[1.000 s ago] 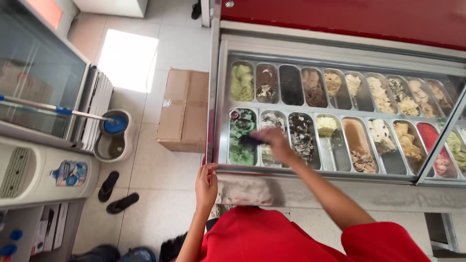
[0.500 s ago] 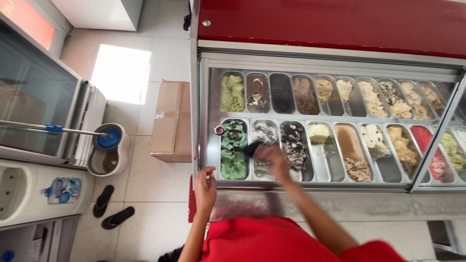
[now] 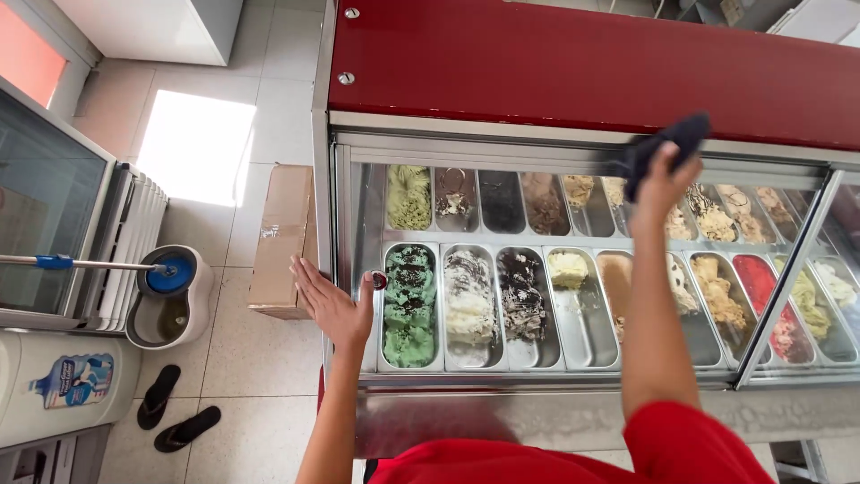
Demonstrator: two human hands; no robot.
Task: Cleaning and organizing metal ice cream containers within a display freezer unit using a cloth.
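The right hand (image 3: pixel 661 179) is clamped on a dark crumpled wiping cloth (image 3: pixel 667 148), pressing it against the far upper edge of the sloped glass lid (image 3: pixel 573 233) of the long steel ice-cream display freezer (image 3: pixel 537 376), just below its glossy red top panel (image 3: pixel 582 63); the left hand (image 3: pixel 333 309) lies flat with fingers spread apart against the freezer's near-left corner frame, holding nothing. As a judgement, the wiping stands partway: the cloth sits at the top right-of-centre of the glass, and the pictures cannot tell which stretches are already clean; the right-hand pane beyond the metal divider looks as yet unreached. For room, the cloth is hard against the seam where glass meets the red panel, so there is little space upward, but open glass runs left, right and toward the body; the brown cardboard box (image 3: pixel 282 237) stands on the tiled floor just beside the freezer's left side, near the left hand; the grey mop bucket (image 3: pixel 170 305) is well apart.
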